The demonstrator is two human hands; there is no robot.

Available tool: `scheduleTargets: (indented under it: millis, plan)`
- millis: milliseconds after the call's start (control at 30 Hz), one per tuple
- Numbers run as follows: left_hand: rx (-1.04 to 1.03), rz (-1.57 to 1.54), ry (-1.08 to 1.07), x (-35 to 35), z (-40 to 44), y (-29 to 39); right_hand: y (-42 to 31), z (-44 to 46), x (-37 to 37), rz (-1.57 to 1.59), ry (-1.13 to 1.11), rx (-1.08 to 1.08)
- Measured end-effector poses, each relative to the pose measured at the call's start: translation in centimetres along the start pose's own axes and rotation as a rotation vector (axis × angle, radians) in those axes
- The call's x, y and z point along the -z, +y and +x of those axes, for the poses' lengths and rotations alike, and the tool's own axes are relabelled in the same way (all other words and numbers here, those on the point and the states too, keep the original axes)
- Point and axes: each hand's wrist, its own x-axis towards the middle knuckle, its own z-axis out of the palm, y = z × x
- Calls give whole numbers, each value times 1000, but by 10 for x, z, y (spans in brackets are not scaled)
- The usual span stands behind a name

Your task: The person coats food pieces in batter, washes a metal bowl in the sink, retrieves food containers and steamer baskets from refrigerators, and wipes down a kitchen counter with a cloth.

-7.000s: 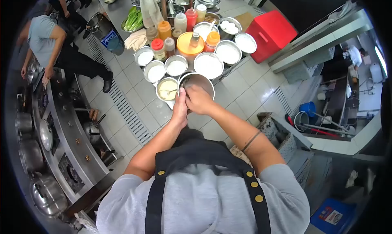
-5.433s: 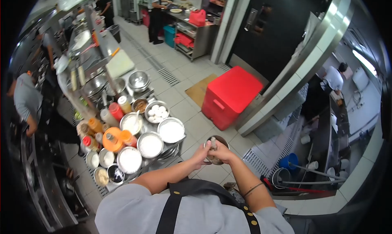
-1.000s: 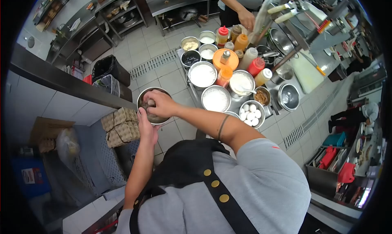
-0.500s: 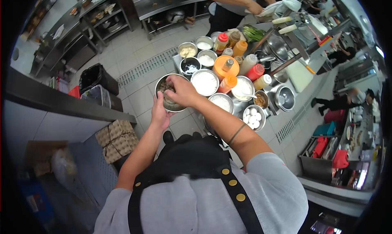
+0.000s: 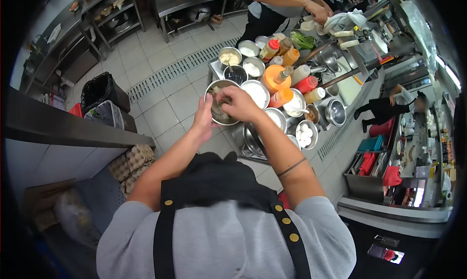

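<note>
My left hand [image 5: 202, 119] grips the side of a round metal bowl [image 5: 224, 121], with the thumb at its rim and the fingers beneath. Inside the bowl lie wet greyish pieces of food that I cannot identify. My right hand [image 5: 238, 104] reaches into the bowl from the right, its fingers bent together over the pieces. What those fingertips hold is hidden. Close by on the table stand a tub of white powder [image 5: 255, 92], a dark bowl [image 5: 235, 75] and an orange squeeze bottle [image 5: 280, 98].
Several squeeze bottles, an orange-lidded container [image 5: 276, 79] and a bowl of eggs [image 5: 306, 135] crowd the table. Across it, a co-worker [image 5: 287, 4] handles a white cloth [image 5: 345, 20]. Bins [image 5: 103, 94] stand left, egg trays [image 5: 132, 164] lower left. A floor drain [image 5: 170, 76] runs behind.
The view has shifted, so the table sits a little further right. The bowl and both my hands have come nearer to the tubs. My right fingers have changed their bend inside the bowl.
</note>
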Motion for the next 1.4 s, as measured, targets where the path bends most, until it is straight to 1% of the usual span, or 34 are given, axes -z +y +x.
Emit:
scheduleTargets:
  millis: [33, 67, 100, 167, 200, 233, 300, 333, 367, 400, 433, 467, 500, 533, 567, 633, 667, 700, 767, 800, 833, 900, 933, 967, 1033, 1067, 1100, 1167, 1200, 1233, 1300, 1333, 1367, 1400]
  plan:
    - [7, 10, 0, 0, -3, 6, -5, -1, 8, 22, -120, 9]
    - [-4, 22, 20, -2, -5, 12, 2, -2, 0, -68, 45, 71]
    - [-11, 36, 35, -3, -6, 16, 4, -1, -13, -62, 64, 61]
    - [36, 49, 31, -4, -5, 21, 0, 5, -44, -266, 166, -39]
    - [75, 45, 44, -4, -4, 19, 1, 6, -51, -193, 24, -105]
    - [96, 57, 18, 3, -1, 16, -1, 6, -47, -228, -65, -56]
    - [84, 8, -56, 23, 8, 13, -5, 2, -35, -408, -22, 31]
    - [77, 58, -63, 16, -1, 25, -13, 1, -34, -412, -12, 12]
    - [85, 60, -77, 15, -1, 22, -24, 1, -36, -345, -37, -133]
    - [100, 51, -37, 14, -1, 18, -29, 2, -39, -276, -63, -276]
    - [116, 49, 1, 15, -1, 14, -22, 5, -49, -277, -52, -291]
    - [112, 96, 40, 19, 4, 7, -5, 11, -61, -144, -80, -319]
    - [116, 106, 22, 18, 2, 7, 0, 14, -64, -10, -107, -343]
    - [97, 88, 15, 18, 0, 7, 5, 14, -67, 126, -27, -283]
    - [78, 64, 14, 19, -1, 7, 12, 12, -68, 124, -17, -292]
    - [68, 52, 2, 23, -3, 9, -10, 7, -53, -4, 209, -61]
    - [65, 74, -20, 27, -2, 11, -15, 6, -54, 0, 198, -63]
    - [58, 99, -49, 26, -4, 17, -20, 7, -54, -87, 178, -110]
    - [76, 98, -32, 15, -11, 25, -25, 5, -53, -264, 148, -207]
    - [64, 139, -13, 14, -9, 24, -31, 8, -61, -175, 86, -347]
    - [50, 180, 7, 14, -7, 24, -19, 10, -69, -174, 89, -346]
    - [79, 154, 17, 21, 0, 20, 14, 19, -85, -49, 50, -157]
    - [117, 124, 31, 26, -1, 21, 8, 14, -73, -18, 126, -101]
    - [119, 124, 44, 30, -2, 23, 10, 12, -66, -14, 181, 56]
    - [58, 137, -20, 27, -6, 26, -21, 2, -53, -219, 234, -108]
    - [63, 145, -35, 24, -7, 25, -33, 6, -56, -303, 78, -325]
    - [65, 149, -30, 21, -6, 22, -22, 9, -68, -295, 76, -324]
    - [75, 128, 62, 21, -3, 15, 10, 21, -94, -6, 88, -293]
    - [105, 127, 79, 21, -4, 17, 10, 20, -87, 64, 116, -193]
    - [89, 124, 95, 23, -2, 20, 8, 21, -83, 39, 209, -98]
    - [102, 61, -8, 35, 0, 20, 1, 21, -63, 8, 258, 122]
    - [78, 55, -55, 42, 2, 21, -15, 14, -48, -8, 211, 37]
    - [66, 53, -43, 38, -2, 26, -32, 11, -35, -33, 172, -45]
    - [52, 73, -29, 27, -7, 34, -42, 14, -36, -120, 185, -211]
